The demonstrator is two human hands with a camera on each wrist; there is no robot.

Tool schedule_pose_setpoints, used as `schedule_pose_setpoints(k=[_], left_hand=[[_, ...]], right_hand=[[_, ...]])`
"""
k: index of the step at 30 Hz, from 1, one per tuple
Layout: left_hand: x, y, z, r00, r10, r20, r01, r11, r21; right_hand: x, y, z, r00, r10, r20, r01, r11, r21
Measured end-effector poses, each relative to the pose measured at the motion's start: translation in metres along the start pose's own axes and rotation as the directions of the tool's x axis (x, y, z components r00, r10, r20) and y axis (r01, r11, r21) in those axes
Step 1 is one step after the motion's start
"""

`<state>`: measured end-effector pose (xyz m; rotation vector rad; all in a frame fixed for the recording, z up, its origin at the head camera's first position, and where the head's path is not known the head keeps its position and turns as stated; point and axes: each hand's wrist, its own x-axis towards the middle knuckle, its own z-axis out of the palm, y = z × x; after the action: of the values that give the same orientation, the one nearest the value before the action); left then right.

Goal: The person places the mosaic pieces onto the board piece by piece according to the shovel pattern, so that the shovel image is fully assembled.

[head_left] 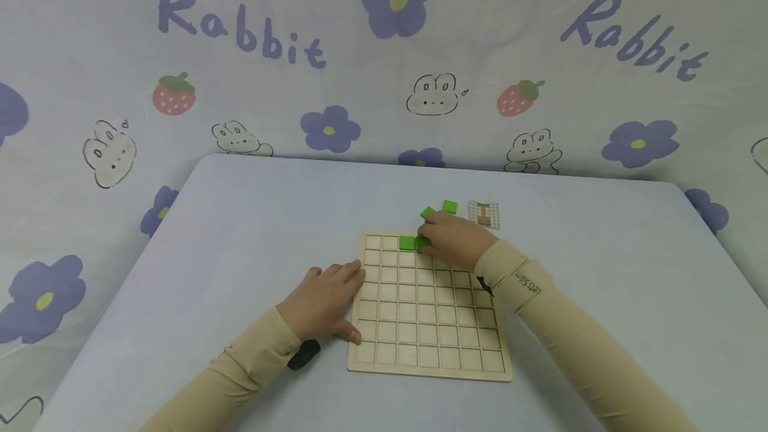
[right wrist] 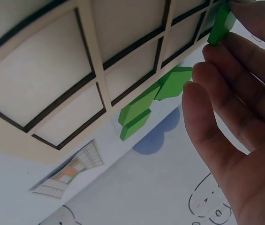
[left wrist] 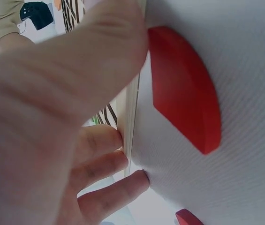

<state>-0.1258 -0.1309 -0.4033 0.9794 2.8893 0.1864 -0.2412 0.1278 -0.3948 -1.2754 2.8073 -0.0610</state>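
Observation:
My left hand (head_left: 324, 299) lies spread along the left edge of a wooden grid board (head_left: 427, 375), its fingertips and thumb touching that edge. In the left wrist view a red flat piece with one curved side (left wrist: 186, 93) lies close to the thumb, and part of a second red piece (left wrist: 187, 217) shows lower down; the head view shows neither. My right hand (head_left: 456, 240) is over the board's far edge and pinches a green square tile (right wrist: 220, 27) between thumb and finger. Left of that hand, another green tile (head_left: 407, 243) sits in a top-row square.
Beyond the board lie loose green tiles, one (head_left: 450, 207) behind the right hand and one (head_left: 427, 213) at its fingers. To their right is a small pattern card (head_left: 483, 215). A white table (head_left: 270, 219) meets a printed cloth backdrop (head_left: 270, 99).

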Motion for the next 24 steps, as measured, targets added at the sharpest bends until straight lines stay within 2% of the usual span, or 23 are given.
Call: schedule_pose_setpoints(k=[9, 24], left_hand=[[-0.0002, -0.0008, -0.0012, 0.999, -0.023, 0.031, 0.024, 0.999, -0.041], [0.0011, -0.0011, 0.0047, 0.999, -0.029, 0.024, 0.029, 0.999, -0.015]], right_hand=[[0.0009, -0.0003, 0.0037, 1.0, 0.0, -0.011, 0.0, 1.0, -0.004], [-0.0036, -0.0027, 0.0035, 1.0, 0.03, 0.008, -0.03, 0.999, -0.012]])
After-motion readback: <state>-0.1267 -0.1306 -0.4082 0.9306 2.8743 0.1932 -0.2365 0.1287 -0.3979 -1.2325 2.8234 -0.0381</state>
